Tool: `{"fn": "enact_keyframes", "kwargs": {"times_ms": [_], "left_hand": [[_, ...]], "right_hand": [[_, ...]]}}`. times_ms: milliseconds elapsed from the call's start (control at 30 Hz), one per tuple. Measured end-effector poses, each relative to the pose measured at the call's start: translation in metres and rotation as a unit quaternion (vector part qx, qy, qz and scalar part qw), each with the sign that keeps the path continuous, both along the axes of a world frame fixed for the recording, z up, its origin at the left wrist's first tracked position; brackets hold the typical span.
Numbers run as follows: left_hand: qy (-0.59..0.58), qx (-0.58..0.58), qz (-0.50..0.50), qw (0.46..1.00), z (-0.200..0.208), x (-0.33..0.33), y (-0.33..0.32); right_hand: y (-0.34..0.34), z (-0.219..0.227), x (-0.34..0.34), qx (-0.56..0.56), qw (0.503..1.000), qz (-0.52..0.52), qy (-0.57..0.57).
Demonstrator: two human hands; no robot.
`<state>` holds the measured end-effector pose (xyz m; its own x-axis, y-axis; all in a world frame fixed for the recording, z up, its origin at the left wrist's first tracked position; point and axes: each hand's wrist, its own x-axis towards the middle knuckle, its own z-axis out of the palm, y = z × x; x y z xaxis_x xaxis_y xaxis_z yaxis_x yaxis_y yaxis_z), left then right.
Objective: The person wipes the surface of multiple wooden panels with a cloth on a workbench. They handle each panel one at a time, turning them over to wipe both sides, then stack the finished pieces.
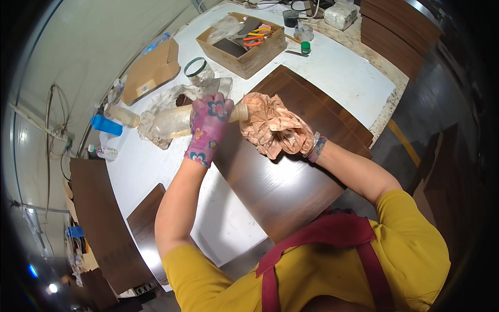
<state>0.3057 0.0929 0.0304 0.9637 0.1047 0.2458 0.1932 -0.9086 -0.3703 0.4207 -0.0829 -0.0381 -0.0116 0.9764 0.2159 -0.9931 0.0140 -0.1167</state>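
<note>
My left hand [212,122], in a pink flowered glove, is wrapped round a clear plastic bottle [174,122] tipped on its side. The bottle's mouth points right and meets a crumpled, stained peach cloth [270,122]. That cloth covers most of my right hand [316,147], whose fingers are hidden in its folds; only the gloved wrist shows. Both hands are above a dark brown wood-grain panel [291,182], which lies on the white table [228,229] and has a glossy reflection on it.
At the back stands an open cardboard box [244,65] with orange-handled pliers [253,40]. Left of it are a glass jar [199,73], a cardboard piece [150,67] and a blue-capped bottle [106,125]. Stacked brown panels [397,34] rise at the far right.
</note>
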Motion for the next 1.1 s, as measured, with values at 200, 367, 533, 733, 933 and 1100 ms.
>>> {"fn": "enact_keyframes", "kwargs": {"times_ms": [200,367,533,733,933,1100], "left_hand": [[-0.109,-0.044,-0.061,0.991,-0.032,-0.02,0.033],[-0.016,-0.083,-0.013,0.996,-0.026,-0.006,0.03],[-0.22,-0.296,0.166,0.915,-0.057,-0.054,0.108],[-0.475,-0.481,0.069,0.734,-0.107,-0.09,0.191],[-0.479,-0.454,0.265,0.703,-0.109,-0.114,0.161],[-0.395,-0.729,0.116,0.546,-0.166,-0.144,-0.037]], "right_hand": [[-0.004,0.005,0.001,-0.026,0.991,0.133,0.019],[0.09,-0.093,0.004,0.218,0.946,0.224,0.083],[0.046,-0.031,-0.025,0.063,0.982,-0.158,-0.085],[-0.024,0.015,0.004,0.033,0.984,-0.095,-0.149],[-0.015,-0.017,0.055,-0.109,0.966,-0.13,-0.196],[0.06,0.005,0.032,-0.154,0.721,-0.304,-0.604]]}}
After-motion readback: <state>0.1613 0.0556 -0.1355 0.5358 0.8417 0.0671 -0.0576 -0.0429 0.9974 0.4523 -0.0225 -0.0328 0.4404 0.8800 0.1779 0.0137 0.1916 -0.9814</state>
